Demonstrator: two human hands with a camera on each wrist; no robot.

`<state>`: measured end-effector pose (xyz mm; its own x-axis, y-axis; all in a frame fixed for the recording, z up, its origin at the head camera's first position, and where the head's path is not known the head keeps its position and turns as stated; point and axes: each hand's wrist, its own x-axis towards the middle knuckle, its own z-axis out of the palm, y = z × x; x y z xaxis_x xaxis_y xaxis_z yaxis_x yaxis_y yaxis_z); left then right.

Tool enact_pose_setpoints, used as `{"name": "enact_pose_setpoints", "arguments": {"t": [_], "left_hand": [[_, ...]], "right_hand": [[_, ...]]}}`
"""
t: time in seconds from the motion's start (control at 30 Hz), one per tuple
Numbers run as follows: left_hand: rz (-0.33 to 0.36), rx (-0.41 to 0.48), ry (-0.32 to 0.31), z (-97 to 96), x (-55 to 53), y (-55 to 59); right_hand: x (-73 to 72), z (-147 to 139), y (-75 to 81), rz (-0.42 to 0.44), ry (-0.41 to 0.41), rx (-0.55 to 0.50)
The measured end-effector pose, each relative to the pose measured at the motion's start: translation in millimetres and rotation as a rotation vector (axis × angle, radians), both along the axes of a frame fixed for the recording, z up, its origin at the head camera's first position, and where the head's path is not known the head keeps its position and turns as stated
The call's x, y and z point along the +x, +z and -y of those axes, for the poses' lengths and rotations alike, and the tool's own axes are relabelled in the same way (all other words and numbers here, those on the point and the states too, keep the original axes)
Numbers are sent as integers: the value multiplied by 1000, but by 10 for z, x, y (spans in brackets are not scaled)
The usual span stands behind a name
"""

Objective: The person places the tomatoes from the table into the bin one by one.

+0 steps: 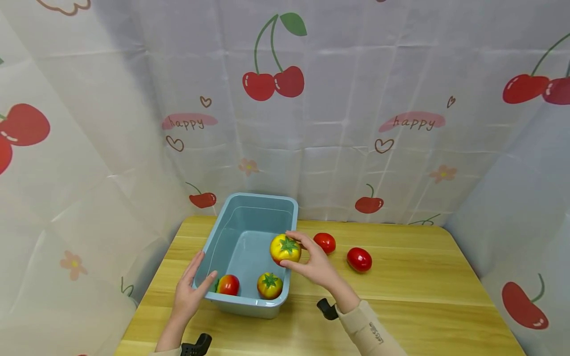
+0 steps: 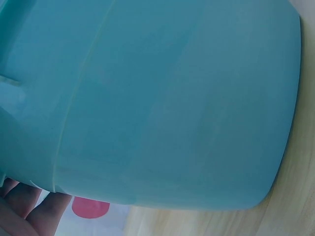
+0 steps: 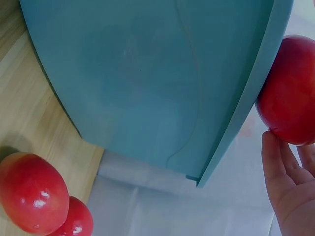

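Observation:
My right hand [image 1: 313,262] holds a yellow-and-red toy tomato [image 1: 285,248] with a green star-shaped top between thumb and fingers, over the right rim of a blue plastic bin [image 1: 222,216]. In the right wrist view, the red underside of that tomato [image 3: 290,93] shows beside the bin's rim. My left hand [image 1: 187,291] grips the bin's near left corner, thumb at the rim and fingers along the outer side. Inside the bin's near end lie a red tomato [image 1: 228,285] on the left and a yellow-and-red tomato [image 1: 269,286] on the right.
Two red tomatoes, one nearer the bin [image 1: 324,243] and one farther right [image 1: 359,259], lie on the wooden table [image 1: 414,291]. A white curtain [image 1: 338,163] printed with cherries hangs behind the table and along both sides.

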<state>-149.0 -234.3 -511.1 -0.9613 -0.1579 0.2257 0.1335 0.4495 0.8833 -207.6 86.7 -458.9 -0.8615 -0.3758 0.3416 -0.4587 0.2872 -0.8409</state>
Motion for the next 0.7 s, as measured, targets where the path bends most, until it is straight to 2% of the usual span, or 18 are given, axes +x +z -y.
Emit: {"name": "enact_pose_setpoints", "arguments": {"t": [0.4,0.6,0.67,0.7], "left_hand": [[-1,-9,6,-3,-6,-1],[-3,-6,7,-3,-5,1],[-4,-4,5,-3,-7,-2],[-4,-2,3,-2,-8,-4]], "right_hand": [[8,21,-38,-25,30,-5],[8,-29,-53,11,14,-17],[52,-43,26,21,2,-17],[49,-58,14,26,-7,-20]]}}
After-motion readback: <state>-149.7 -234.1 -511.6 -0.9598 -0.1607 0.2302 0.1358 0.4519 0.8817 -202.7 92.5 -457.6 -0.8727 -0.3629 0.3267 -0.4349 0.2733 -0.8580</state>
